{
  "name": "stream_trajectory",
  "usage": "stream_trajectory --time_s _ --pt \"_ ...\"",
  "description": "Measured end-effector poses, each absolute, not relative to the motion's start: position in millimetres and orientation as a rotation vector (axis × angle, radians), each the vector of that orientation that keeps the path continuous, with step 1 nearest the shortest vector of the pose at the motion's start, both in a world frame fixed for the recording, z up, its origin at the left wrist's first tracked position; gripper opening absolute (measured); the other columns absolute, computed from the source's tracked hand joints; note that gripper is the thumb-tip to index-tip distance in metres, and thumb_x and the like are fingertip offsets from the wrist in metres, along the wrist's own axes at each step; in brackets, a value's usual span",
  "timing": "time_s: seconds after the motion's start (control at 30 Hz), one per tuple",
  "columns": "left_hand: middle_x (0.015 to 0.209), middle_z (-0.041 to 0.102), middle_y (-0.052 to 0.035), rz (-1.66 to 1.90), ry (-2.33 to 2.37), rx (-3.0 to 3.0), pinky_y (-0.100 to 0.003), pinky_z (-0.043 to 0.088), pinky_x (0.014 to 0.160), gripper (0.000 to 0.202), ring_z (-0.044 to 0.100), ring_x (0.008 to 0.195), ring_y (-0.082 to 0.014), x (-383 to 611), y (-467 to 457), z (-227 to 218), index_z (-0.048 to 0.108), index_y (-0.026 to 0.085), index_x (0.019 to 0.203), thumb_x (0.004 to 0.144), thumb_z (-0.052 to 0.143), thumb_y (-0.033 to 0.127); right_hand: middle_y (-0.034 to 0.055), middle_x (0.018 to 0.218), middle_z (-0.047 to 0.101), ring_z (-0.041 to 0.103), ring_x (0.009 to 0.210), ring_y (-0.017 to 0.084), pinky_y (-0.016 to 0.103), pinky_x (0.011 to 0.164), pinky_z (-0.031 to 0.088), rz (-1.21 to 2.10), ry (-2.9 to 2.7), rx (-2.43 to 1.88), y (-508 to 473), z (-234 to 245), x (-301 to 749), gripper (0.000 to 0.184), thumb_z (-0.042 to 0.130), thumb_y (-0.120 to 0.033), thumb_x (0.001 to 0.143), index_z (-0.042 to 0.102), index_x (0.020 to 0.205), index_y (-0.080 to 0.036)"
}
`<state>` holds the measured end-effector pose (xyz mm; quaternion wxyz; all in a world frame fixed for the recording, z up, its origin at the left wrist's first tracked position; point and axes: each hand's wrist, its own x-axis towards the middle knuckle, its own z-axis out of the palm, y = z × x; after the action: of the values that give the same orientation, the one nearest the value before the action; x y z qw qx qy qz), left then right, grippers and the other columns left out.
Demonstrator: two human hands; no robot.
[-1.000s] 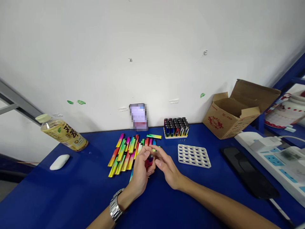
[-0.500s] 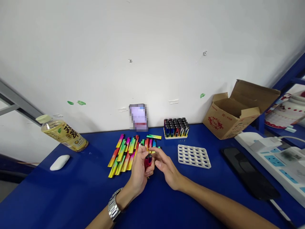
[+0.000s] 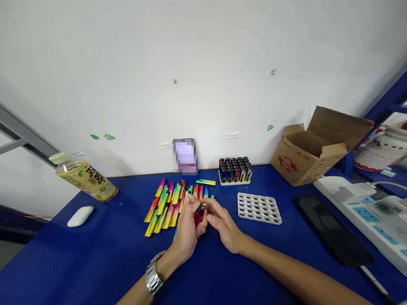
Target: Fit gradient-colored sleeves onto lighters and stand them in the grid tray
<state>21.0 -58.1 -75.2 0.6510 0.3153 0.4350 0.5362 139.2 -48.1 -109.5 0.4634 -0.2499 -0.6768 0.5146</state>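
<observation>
My left hand [image 3: 187, 224], with a metal watch at its wrist, is closed around a red lighter [image 3: 199, 213] with a black top. My right hand [image 3: 224, 224] is close on the right, fingers curved and thumb apart, its index fingertip by the lighter's top. Whether that fingertip touches cannot be told. Behind and left of the hands lie several shiny multicoloured lighters [image 3: 162, 203], some partly hidden by my left hand. Farther back, a tray of upright lighters [image 3: 235, 170] stands against the wall. The white perforated tray [image 3: 259, 208] lies right of my right hand.
At the back right stands an open cardboard box [image 3: 305, 154]. A black phone [image 3: 332, 231] and a white power strip [image 3: 365, 216] lie on the right. On the left are a drink bottle [image 3: 85, 178] and a white case [image 3: 80, 216]. Another phone [image 3: 185, 156] leans on the wall.
The red lighter in my left hand has shifted very slightly to the right and tilted a little. My right hand has hardly moved, and the things on the table stay put.
</observation>
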Motion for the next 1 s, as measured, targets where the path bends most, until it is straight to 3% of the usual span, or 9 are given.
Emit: stream_trajectory --time_s 0.27,0.7,0.83,1.0 --pt "0.043 0.032 0.0119 1.225 0.945 0.791 -0.016 0.02 0.035 0.031 0.022 0.034 -0.0046 24 -58 -74 0.039 0.022 0.076 0.081 0.047 0.051 -0.0013 0.072 0.053 0.059 0.067 0.017 0.034 0.071 0.05 1.377 -1.6 -0.568 -48 -110 137 0.039 0.038 -0.049 0.092 0.045 0.117 -0.02" --pt "0.036 0.032 0.012 1.213 0.904 0.935 -0.017 0.018 0.037 0.012 0.02 0.032 -0.006 18 -59 -79 0.04 0.022 0.076 0.078 0.043 0.033 0.0049 0.085 0.066 0.062 0.088 0.023 0.037 0.078 0.05 1.345 -1.603 -0.555 -50 -104 137 0.038 0.038 -0.051 0.091 0.048 0.111 -0.02" --pt "0.038 0.034 0.012 1.21 0.903 0.968 -0.017 0.018 0.038 0.013 0.021 0.033 -0.0061 17 -58 -80 0.038 0.023 0.077 0.078 0.045 0.034 0.004 0.082 0.065 0.063 0.078 0.02 0.037 0.08 0.049 1.223 -1.552 -0.543 -52 -108 138 0.034 0.041 -0.046 0.092 0.048 0.112 -0.02" --pt "0.047 0.034 0.0109 1.162 0.988 0.942 -0.017 0.021 0.037 0.027 0.024 0.037 -0.0062 17 -59 -80 0.038 0.023 0.079 0.086 0.041 0.048 0.0053 0.096 0.062 0.061 0.087 0.019 0.034 0.081 0.049 0.943 -1.548 -0.637 -53 -100 140 0.02 0.048 -0.034 0.091 0.055 0.106 -0.023"
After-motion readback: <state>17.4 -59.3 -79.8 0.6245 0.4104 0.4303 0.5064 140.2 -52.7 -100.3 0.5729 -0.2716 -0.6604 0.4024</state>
